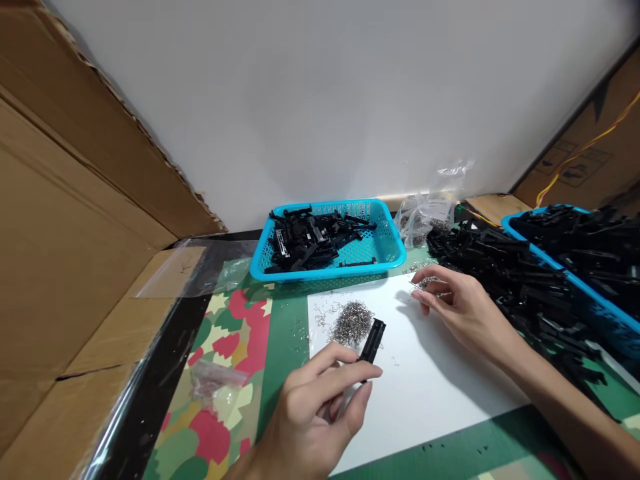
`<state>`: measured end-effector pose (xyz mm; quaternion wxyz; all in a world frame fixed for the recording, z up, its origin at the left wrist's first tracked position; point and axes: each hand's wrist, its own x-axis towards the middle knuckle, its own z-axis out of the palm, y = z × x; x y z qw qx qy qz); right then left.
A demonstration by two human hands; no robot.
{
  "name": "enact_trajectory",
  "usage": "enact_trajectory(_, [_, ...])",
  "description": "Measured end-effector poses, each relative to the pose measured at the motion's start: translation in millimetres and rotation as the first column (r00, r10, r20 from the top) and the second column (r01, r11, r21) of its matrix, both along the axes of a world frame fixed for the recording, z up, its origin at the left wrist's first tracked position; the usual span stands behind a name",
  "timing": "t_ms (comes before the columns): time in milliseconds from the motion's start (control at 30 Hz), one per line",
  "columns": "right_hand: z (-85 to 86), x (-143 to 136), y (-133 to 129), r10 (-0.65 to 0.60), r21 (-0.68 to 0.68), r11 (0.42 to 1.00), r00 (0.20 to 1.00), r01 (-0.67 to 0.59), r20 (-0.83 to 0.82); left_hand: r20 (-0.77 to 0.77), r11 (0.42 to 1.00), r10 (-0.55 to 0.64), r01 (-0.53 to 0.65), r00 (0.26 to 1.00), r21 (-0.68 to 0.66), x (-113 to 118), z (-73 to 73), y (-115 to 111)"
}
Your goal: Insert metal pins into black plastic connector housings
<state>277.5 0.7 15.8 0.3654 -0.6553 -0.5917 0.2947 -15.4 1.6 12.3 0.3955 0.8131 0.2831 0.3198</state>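
Between the thumb and fingers of my left hand [325,403] is a narrow black plastic part [373,341], held at a tilt above a white sheet [425,380]. Just beyond it lies a heap of small silvery metal pieces [353,323], which look like tiny bent wires or springs. My right hand [453,297] is over the sheet's far right edge, thumb and fingertips pinched on a small thin metal piece [415,285]. More of these metal pieces lie behind its fingers, partly hidden.
A blue basket [327,275] with black plastic parts stands at the back. Black parts [500,267] pile up on the right beside a second blue basket [575,267]. Clear plastic bags [425,217] lie at the back. Cardboard [75,200] walls the left side.
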Motion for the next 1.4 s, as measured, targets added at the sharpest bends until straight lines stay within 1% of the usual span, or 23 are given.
enact_trajectory(67, [-2.8, 1.6, 0.7, -0.004, -0.012, 1.0, 1.0, 0.004, 0.013, 0.006, 1.0, 0.003, -0.003, 1.0, -0.01, 0.9, -0.6, 0.3])
enact_trajectory(200, [-5.9, 3.7, 1.9, -0.027, -0.019, 0.999, 1.0, 0.027, 0.017, 0.033, 1.0, -0.001, 0.001, 0.999, 0.011, 3.1, 0.7, 0.7])
enact_trajectory(400, [3.1, 1.2, -0.6, 0.022, -0.052, 0.998, 1.0, -0.021, 0.019, 0.047, 1.0, -0.017, 0.016, 0.999, 0.019, 4.0, -0.2, 0.2])
enact_trajectory(500, [4.8, 3.3, -1.9, 0.04, -0.073, 0.997, 0.999, -0.039, 0.016, 0.057, 1.0, -0.015, 0.015, 0.998, 0.009, 4.5, -2.1, 0.3])
enact_trajectory(567, [4.1, 6.9, -2.3, 0.065, -0.089, 0.994, 0.996, -0.06, 0.054, 0.06, 1.0, -0.016, 0.015, 0.998, 0.005, 4.9, -2.8, 0.3])
enact_trajectory(667, [2.7, 12.6, -2.3, 0.098, -0.124, 0.989, 0.979, -0.077, 0.18, 0.061, 1.0, -0.011, 0.01, 0.998, 0.009, 5.5, -3.1, 0.2])
enact_trajectory(733, [2.2, 14.7, -2.2, 0.093, -0.131, 0.989, 0.963, -0.061, 0.254, 0.061, 1.0, -0.007, 0.006, 0.998, 0.01, 5.6, -3.2, 0.1])
enact_trajectory(800, [1.5, 14.9, -1.7, 0.082, -0.129, 0.991, 0.957, -0.047, 0.28, 0.055, 1.0, -0.008, 0.008, 0.998, 0.009, 5.6, -3.6, 0.1])
enact_trajectory(1033, [-0.6, 12.6, 0.1, 0.081, -0.14, 0.989, 0.963, -0.045, 0.257, 0.041, 1.0, -0.012, 0.011, 0.999, 0.025, 5.5, -5.6, -0.6])
enact_trajectory(1233, [5.0, 12.6, -2.6, 0.091, -0.087, 0.994, 0.961, -0.071, 0.259, 0.021, 0.999, -0.023, 0.022, 1.0, 0.035, 5.2, -6.4, -0.5])
enact_trajectory(1400, [9.4, 11.1, -3.2, 0.049, -0.06, 0.998, 0.963, -0.034, 0.264, 0.03, 0.999, -0.016, 0.015, 0.999, 0.046, 5.1, -7.3, -0.4])
